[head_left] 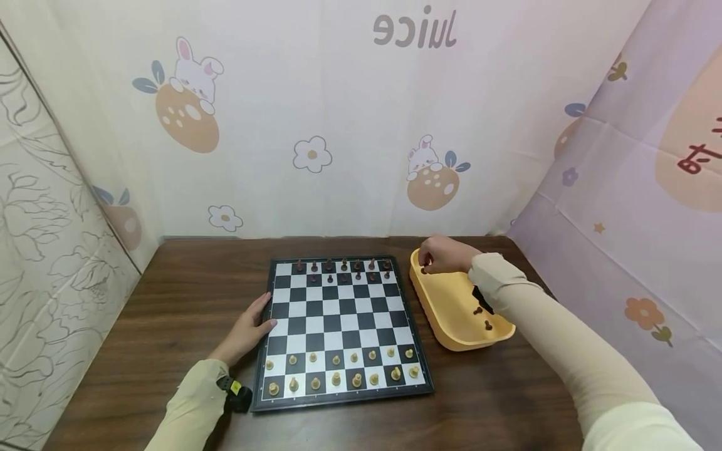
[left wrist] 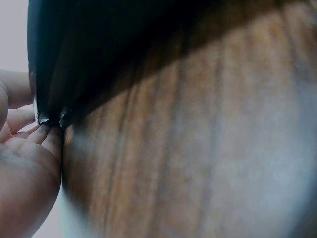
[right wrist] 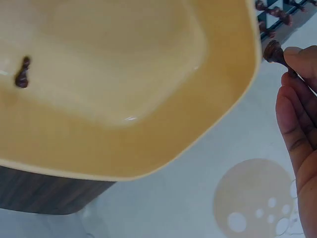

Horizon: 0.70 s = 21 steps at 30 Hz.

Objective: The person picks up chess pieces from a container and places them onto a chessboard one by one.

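My right hand [head_left: 448,254] is over the far left end of the yellow tray [head_left: 437,300]. Its thumb and fingers pinch a dark brown chess piece [right wrist: 274,51], whose flared base sticks out; the fingers hide the rest. Two more dark pieces lie in the tray's near part, one a small dark chess piece [head_left: 487,325]. My left hand [head_left: 244,331] rests along the left edge of the black-and-white chessboard [head_left: 333,305], fingers extended against the rim. Cream pieces [head_left: 336,378] stand in two rows on the near side, dark pieces [head_left: 344,265] in two rows at the far side.
The brown wooden table [head_left: 186,300] ends at the back against a printed curtain [head_left: 350,125]. The tray stands close to the board's right edge, its raised wall [head_left: 429,307] between them. Another curtain [head_left: 615,238] closes off the right side.
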Available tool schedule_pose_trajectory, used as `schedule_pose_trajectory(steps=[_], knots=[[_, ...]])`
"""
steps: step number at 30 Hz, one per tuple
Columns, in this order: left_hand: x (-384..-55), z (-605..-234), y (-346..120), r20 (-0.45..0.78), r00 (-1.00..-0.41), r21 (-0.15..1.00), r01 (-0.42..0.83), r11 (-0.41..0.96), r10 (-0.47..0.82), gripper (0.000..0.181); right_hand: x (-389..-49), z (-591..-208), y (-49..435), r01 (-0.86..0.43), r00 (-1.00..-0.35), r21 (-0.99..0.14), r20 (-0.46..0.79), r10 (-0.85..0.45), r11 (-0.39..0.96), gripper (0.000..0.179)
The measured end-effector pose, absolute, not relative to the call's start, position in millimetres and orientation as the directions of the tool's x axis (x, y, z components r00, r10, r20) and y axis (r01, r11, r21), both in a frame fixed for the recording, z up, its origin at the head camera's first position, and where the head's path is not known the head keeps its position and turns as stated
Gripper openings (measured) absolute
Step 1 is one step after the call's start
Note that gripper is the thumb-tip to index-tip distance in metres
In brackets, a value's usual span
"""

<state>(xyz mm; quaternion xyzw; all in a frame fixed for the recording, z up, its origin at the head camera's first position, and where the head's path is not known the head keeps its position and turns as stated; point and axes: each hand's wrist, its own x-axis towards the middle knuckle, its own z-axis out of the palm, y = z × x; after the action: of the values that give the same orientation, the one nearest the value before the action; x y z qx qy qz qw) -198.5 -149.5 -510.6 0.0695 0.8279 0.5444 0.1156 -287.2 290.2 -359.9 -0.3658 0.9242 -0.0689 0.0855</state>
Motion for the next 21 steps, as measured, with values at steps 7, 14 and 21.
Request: schedule_pose_trajectory(steps=[7, 14, 21], knots=[[-198, -512, -149, -0.100, -0.966, 0.923, 0.000, 0.384, 0.239, 0.067, -293, -355, 263, -0.648, -0.734, -0.158, -0.130, -0.666, 0.745, 0.005], [-197, -512, -148, -0.094, -0.966, 0.927, 0.002, 0.375, 0.239, 0.067, -302, -353, 239, -0.636, -0.739, -0.177, -0.142, -0.659, 0.751, 0.008], [-197, -510, -148, -0.110, -0.966, 0.927, -0.014, 0.374, 0.236, 0.067, -309, -348, 223, -0.626, -0.746, -0.176, -0.150, -0.649, 0.760, 0.006]])
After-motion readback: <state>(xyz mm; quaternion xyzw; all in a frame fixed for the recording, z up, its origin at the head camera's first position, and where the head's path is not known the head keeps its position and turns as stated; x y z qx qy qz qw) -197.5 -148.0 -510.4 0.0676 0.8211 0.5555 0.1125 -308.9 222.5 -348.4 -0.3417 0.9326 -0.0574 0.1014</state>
